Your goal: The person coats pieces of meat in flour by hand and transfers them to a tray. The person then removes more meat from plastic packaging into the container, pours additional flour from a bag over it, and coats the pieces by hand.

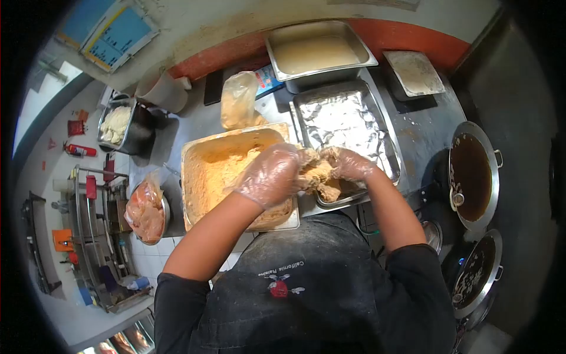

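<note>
left hand [271,174] and right hand [352,165], both in clear plastic gloves, fingers closed round clumpy coated pieces [319,173]. pieces held between hands, over near left corner of shiny-lined tray [339,115], beside tub [187,177] of orange-tinted powder. left hand partly over tub. beyond tub, bag [237,97] of similar powder; beyond tray, steel pan [323,75] of cloudy liquid.

- A commercial-looking kitchen, judging by its large catering vessels
- Steel pan [329,72] of cloudy liquid and foil-lined tray [342,118] on a metal surface [417,138]
- Tub [186,177] of crumbly orange coating [215,186]; raw meat [145,215] in a plastic bag [154,180]
- Two wide round pans [494,183] of dark liquid [471,171]
- Red fire extinguisher [81,150] beyond
</note>
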{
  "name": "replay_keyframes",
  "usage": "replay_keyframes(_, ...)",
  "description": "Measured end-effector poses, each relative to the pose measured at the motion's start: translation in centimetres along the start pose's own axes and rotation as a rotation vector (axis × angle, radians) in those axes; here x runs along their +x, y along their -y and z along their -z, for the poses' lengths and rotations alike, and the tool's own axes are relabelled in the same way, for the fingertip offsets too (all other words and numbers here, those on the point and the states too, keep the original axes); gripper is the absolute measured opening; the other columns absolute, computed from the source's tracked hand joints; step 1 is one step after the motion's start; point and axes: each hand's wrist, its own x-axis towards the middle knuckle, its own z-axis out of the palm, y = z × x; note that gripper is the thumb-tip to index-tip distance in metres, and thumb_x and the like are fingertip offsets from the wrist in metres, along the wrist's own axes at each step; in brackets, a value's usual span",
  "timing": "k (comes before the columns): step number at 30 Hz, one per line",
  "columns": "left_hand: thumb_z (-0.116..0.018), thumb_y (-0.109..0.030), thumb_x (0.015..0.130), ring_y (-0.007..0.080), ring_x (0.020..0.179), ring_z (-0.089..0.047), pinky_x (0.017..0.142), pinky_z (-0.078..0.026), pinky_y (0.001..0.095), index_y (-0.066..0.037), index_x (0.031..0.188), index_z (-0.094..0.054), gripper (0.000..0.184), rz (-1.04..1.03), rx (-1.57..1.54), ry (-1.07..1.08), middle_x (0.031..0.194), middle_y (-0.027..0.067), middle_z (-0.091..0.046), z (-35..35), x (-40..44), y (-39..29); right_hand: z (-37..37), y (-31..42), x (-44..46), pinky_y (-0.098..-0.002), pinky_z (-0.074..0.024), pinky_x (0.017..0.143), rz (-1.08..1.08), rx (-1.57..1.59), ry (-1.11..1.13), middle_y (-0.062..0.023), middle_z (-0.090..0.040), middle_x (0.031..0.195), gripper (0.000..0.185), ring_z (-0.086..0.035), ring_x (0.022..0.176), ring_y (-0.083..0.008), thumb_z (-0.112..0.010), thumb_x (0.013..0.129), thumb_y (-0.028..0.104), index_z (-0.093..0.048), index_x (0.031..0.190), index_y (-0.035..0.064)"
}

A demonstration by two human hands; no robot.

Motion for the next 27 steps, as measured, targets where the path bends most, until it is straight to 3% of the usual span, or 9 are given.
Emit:
replay_keyframes(3, -0.085, -0.019, 0.083, 0.043, 0.104, -0.071, 0.093, -0.057, 0.0503, -0.001, 0.115, -0.074, 0.039, 0.051, -0.009, 0.213, 0.106, 0.0247, -0.074, -2.5, 4.0, -1.1, -0.7, -2.3, -0.4, -0.0419, -0.0562, 0.102, -0.034, 0.225, -0.398, -0.0162, -0.076, 0.122, 0.043, -0.073, 0.108, -0.0292, -0.075, 0.093, 0.015, -0.067, 0.134, 0.0054)
replay_keyframes(6, -0.085, -0.022, 0.083, 0.0432, 0.109, -0.071, 0.096, -0.057, 0.0479, 0.0, 0.124, -0.072, 0.048, 0.074, -0.201, 0.384, 0.114, 0.0272, -0.074, -5.3, 9.0, -1.1, 2.3, -1.1, -3.4, -0.041, -0.0579, 0.097, -0.185, 0.421, -0.244, -0.0152, -0.077, 0.12, 0.043, -0.073, 0.107, -0.0249, -0.068, 0.104, 0.033, -0.068, 0.135, 0.0042)
replay_keyframes(9, -0.085, -0.027, 0.084, 0.0434, 0.112, -0.071, 0.099, -0.057, 0.0441, -0.001, 0.135, -0.067, 0.06, 0.073, -0.229, 0.247, 0.119, 0.0294, -0.073, -6.6, 10.9, -0.8, 2.7, 2.7, -7.6, -0.0393, -0.0583, 0.092, -0.203, 0.69, -0.258, -0.0103, -0.078, 0.114, 0.047, -0.073, 0.101, -0.0206, -0.075, 0.1, 0.039, -0.07, 0.136, 0.0088)
replay_keyframes(13, -0.085, -0.038, 0.089, 0.0383, 0.116, -0.071, 0.102, -0.057, 0.045, -0.007, 0.145, -0.063, 0.068, 0.226, -0.176, -0.081, 0.124, 0.0257, -0.072, -4.0, 7.1, 0.5, 0.4, 0.7, -6.0, -0.0444, -0.0582, 0.095, -0.387, -0.403, -0.185, -0.0196, -0.076, 0.117, 0.04, -0.073, 0.11, -0.034, -0.079, 0.092, 0.033, -0.075, 0.122, 0.0065)
replay_keyframes(19, -0.08, -0.043, 0.09, 0.0411, 0.123, -0.068, 0.108, -0.053, 0.0474, 0.001, 0.148, -0.057, 0.076, 0.548, 0.042, -0.053, 0.132, 0.0252, -0.071, -1.5, -6.7, 10.0, -0.3, 4.5, -4.1, -0.0526, -0.0586, 0.09, -0.38, -0.586, -0.345, -0.0275, -0.074, 0.111, 0.049, -0.072, 0.105, -0.044, -0.071, 0.098, 0.04, -0.068, 0.129, 0.0024)
replay_keyframes(20, -0.078, -0.045, 0.089, 0.0415, 0.125, -0.067, 0.109, -0.052, 0.047, 0.003, 0.148, -0.056, 0.079, 0.61, 0.076, 0.021, 0.133, 0.0266, -0.07, -1.6, -8.4, 11.3, 0.0, 8.4, -4.6, -0.0514, -0.0592, 0.089, -0.337, -0.593, -0.433, -0.0244, -0.074, 0.112, 0.04, -0.072, 0.105, -0.0429, -0.07, 0.098, 0.027, -0.068, 0.127, 0.0002)
replay_keyframes(23, -0.078, -0.051, 0.086, 0.0421, 0.124, -0.067, 0.109, -0.052, 0.0448, 0.006, 0.154, -0.049, 0.094, 0.803, 0.066, 0.444, 0.133, 0.0298, -0.069, -1.6, -11.2, 12.1, -1.3, 12.8, -1.0, -0.0505, -0.0596, 0.085, 0.468, -0.641, -0.754, -0.0193, -0.074, 0.108, 0.039, -0.072, 0.098, -0.0372, -0.07, 0.09, 0.012, -0.069, 0.128, 0.0027)
replay_keyframes(25, -0.082, -0.054, 0.085, 0.0441, 0.124, -0.068, 0.106, -0.054, 0.0447, 0.011, 0.162, -0.031, 0.113, 0.836, -0.09, 0.485, 0.134, 0.0349, -0.067, -2.1, -11.9, 12.9, -3.8, 15.3, 3.6, -0.0485, -0.0605, 0.085, 0.675, -0.505, -0.508, -0.0171, -0.076, 0.103, 0.026, -0.074, 0.095, -0.035, -0.06, 0.096, 0.015, -0.073, 0.117, 0.0036)
replay_keyframes(27, -0.082, -0.055, 0.085, 0.044, 0.123, -0.068, 0.106, -0.054, 0.0446, 0.013, 0.162, -0.026, 0.117, 0.811, -0.198, 0.397, 0.133, 0.0346, -0.068, -3.4, -12.5, 13.6, -5.9, 20.4, 6.9, -0.0449, -0.0614, 0.088, 0.586, -0.919, -0.112, -0.0175, -0.078, 0.112, 0.031, -0.075, 0.103, -0.0348, -0.065, 0.093, 0.012, -0.077, 0.121, 0.0054)
